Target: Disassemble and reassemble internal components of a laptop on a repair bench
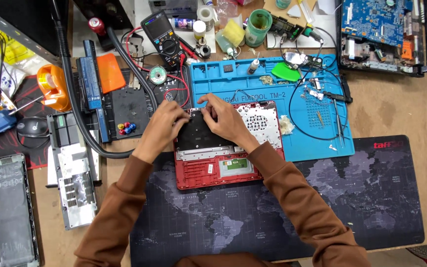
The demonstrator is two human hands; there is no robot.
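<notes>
Both hands (pixel 166 118) (pixel 223 116) pressing red laptop shell (pixel 208 173), black sheet (pixel 198 136) seemingly half-lifted.

A red laptop shell (pixel 213 173) is showing a black panel (pixel 201 136) and a white perforated sheet (pixel 259 121). Behind it a bright blue work mat (pixel 317 138) is lying; in front, a dark desk mat (pixel 352 198) is displaying a grey world-map pattern. Brown sleeves (pixel 119 207) are flanking it.

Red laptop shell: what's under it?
The red laptop shell lies across the blue repair mat at its far end and the dark map desk mat at its near end. Where the mats meet is covered.
</notes>
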